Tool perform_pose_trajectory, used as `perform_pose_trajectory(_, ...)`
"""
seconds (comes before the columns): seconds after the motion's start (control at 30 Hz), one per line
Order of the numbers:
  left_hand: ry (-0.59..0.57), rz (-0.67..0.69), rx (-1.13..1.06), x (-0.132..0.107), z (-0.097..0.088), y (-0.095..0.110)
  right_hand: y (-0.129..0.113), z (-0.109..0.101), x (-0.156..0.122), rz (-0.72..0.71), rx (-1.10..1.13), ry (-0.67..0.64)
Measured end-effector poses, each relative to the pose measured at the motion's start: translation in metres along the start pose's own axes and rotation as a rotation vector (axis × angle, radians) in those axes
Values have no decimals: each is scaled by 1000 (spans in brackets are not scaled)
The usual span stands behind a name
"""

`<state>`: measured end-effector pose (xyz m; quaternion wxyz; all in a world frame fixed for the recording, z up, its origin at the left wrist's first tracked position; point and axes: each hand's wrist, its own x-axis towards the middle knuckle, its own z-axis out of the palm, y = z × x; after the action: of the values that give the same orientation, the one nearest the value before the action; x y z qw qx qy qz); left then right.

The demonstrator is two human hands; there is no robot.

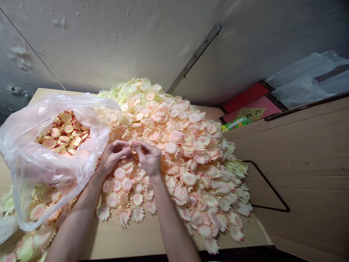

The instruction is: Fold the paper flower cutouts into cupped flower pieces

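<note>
Two forearms [171, 218] reach forward; right hand [150, 159] pinches a flower [135, 145], left hand [113, 157] curls alongside, grip unclear.

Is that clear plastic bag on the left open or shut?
Open: the plastic bag gapes, showing red-edged flower pieces inside.

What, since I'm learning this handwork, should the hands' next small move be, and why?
Probably ease the small held piece open where the left hand and right hand meet: it is partly hidden but looks compact, like the red-edged pieces inside the plastic bag, whereas many in the pile are fanned wide.
</note>
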<state>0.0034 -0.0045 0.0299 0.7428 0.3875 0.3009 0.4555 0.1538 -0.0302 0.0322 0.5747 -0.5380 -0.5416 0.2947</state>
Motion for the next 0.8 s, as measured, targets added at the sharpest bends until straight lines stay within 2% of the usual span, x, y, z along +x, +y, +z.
perform_pose_trajectory(0.17, 91, 1, 58, 0, 5, 2, -3, 1, 0, 37, -44, -24)
perform_pose_trajectory(0.23, 128, 15, 79, 0, 6, 2, -4, 2, 0, 2, -61, -1)
perform_pose_trajectory(0.43, 162, 63, 92, -1, 9, 3, 1, 3, 2, -378, -190, 145)
perform_pose_trajectory(0.5, 160, 49, 94, -1, 10, 4, 4, 5, 2, -443, -198, 210)
perform_pose_trajectory(0.57, 155, 32, 98, -2, 10, 4, 6, 7, 2, -402, -153, 306)
perform_pose_trajectory(0.73, 181, 71, 13, -1, 3, 1, 4, 1, 9, -150, 114, 560)
perform_pose_trajectory(0.8, 193, 101, -59, 0, 1, 0, 1, -5, 12, -144, 63, 588)
